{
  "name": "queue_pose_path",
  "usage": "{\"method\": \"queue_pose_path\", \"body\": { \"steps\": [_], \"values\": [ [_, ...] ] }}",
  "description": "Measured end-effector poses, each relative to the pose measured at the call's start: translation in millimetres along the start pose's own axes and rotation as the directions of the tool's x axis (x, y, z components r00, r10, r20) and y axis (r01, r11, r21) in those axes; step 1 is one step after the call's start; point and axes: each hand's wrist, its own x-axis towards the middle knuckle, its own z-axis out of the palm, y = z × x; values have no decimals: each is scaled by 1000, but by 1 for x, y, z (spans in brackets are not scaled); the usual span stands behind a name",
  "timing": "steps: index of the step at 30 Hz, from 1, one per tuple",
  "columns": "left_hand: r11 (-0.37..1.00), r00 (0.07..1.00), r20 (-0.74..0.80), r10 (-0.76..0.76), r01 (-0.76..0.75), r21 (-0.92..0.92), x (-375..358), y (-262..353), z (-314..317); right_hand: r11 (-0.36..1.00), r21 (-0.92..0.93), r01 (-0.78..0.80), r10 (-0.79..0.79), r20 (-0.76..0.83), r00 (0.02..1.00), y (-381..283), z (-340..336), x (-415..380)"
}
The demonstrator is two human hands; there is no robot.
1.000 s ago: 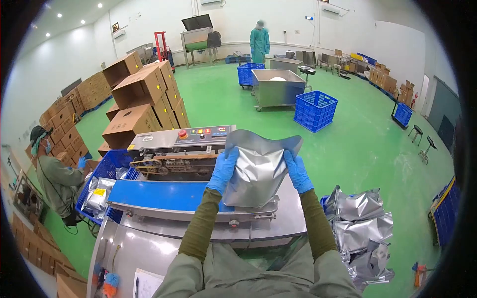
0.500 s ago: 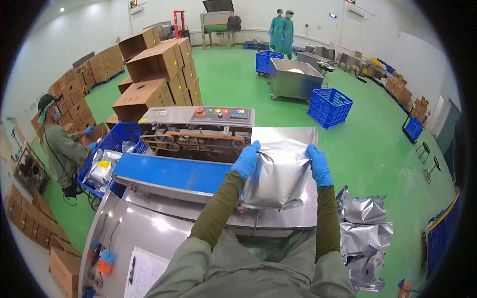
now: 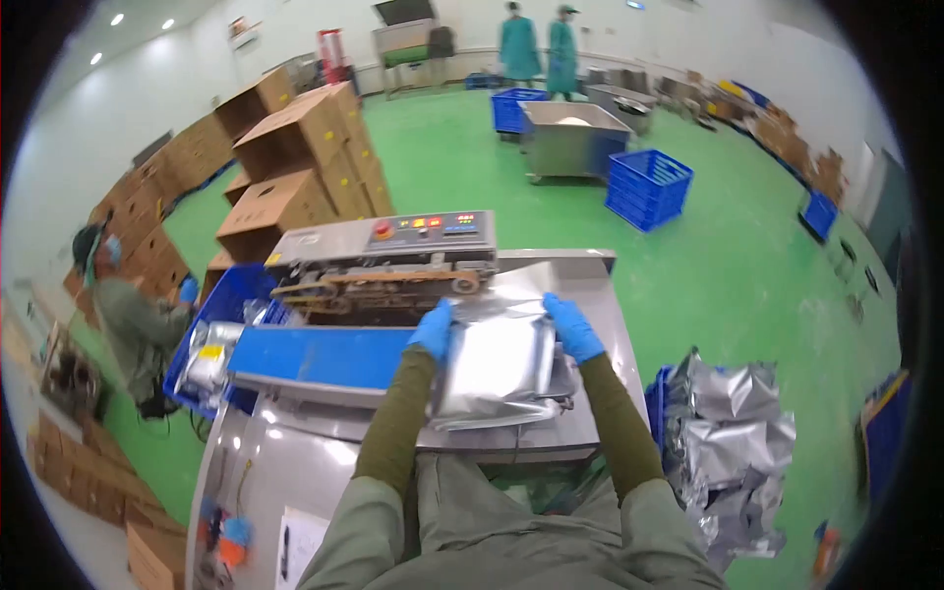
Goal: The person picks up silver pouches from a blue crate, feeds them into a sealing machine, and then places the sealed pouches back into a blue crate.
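A full silver foil bag (image 3: 495,366) lies between my blue-gloved hands over the steel table. My left hand (image 3: 433,330) grips its upper left edge, right beside the blue conveyor belt (image 3: 324,356). Gripping the upper right edge is my right hand (image 3: 573,328). The bag's flat top end (image 3: 521,283) leans back beyond my fingers. Just past my left hand stands a band sealing machine (image 3: 393,246) with a red button and lit displays. My fingertips are partly hidden by the foil.
Several silver bags (image 3: 733,433) fill a blue crate at my right. Another blue crate (image 3: 241,295) with bags stands at the belt's left end, near a co-worker (image 3: 133,315). Stacked cartons (image 3: 295,147) rise behind the machine. A clipboard with paper (image 3: 305,541) lies at lower left.
Both hands and the bag have moved left and slightly toward the machine. The bag now lies flatter, its top end bent back. The head view has shifted a little.
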Motion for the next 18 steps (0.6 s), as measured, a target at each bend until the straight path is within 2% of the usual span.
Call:
{"method": "queue_pose_path", "body": {
  "steps": [1, 2, 4, 5, 6, 7, 8, 9, 10, 11, 12, 13, 14, 15, 16, 17, 18],
  "values": [
    [995, 997, -41, -58, 62, 85, -21, 28, -9, 996, -1, 86, -85, 102, 991, 7, 5, 3],
    [971, 998, -57, 8, 5, 237, -20, 24, -22, 994, 31, 102, -106, 154, 982, 15, 7, 3],
    [813, 983, -29, 183, -135, 567, -30, 23, -51, 950, 285, -130, 96, 131, 987, -41, -4, -62],
    [672, 952, -21, 305, -199, 713, -41, 33, -69, 980, 176, -90, 84, 46, 995, -51, -20, -84],
    [474, 887, 26, 462, -271, 838, -51, 39, -66, 991, 57, -121, 127, -98, 987, -36, -75, -133],
    [294, 793, 34, 608, -265, 918, -73, 52, -79, 983, 141, -118, 156, -297, 942, -24, -107, -160],
    [162, 716, 79, 694, -263, 951, -94, 63, -87, 995, 63, -82, 103, -517, 850, -4, -137, -186],
    [371, 804, -2, 595, -273, 888, -119, 89, -62, 982, 39, -185, 167, -635, 754, 14, -174, -208],
    [565, 875, -67, 479, -249, 786, -139, 106, -44, 903, -411, -129, -232, -716, 659, 44, -206, -240],
    [572, 879, -68, 472, -247, 782, -140, 100, -43, 857, -437, -275, -222, -793, 567, 51, -239, -271],
    [594, 934, -48, 354, -186, 783, -140, 88, -52, 802, -424, -420, -209, -859, 468, 57, -273, -301],
    [606, 971, -26, 238, -128, 785, -138, 78, -64, 841, -339, -422, -165, -903, 397, 56, -299, -325],
    [607, 970, -21, 242, -135, 783, -130, 68, -83, 875, -247, -417, -113, -941, 320, 56, -317, -340],
    [661, 946, -107, 305, -130, 739, -121, 59, -105, 874, -247, -418, -117, -942, 314, 50, -327, -345],
    [711, 912, -197, 360, -131, 691, -117, 57, -115, 923, -169, -345, -74, -960, 271, 41, -334, -348],
    [712, 910, -198, 364, -135, 689, -120, 71, -105, 961, -91, -263, -27, -971, 237, 33, -342, -349],
    [678, 897, -168, 408, -175, 714, -125, 96, -85, 962, -95, -254, -32, -970, 242, 33, -354, -347]
  ]
}}
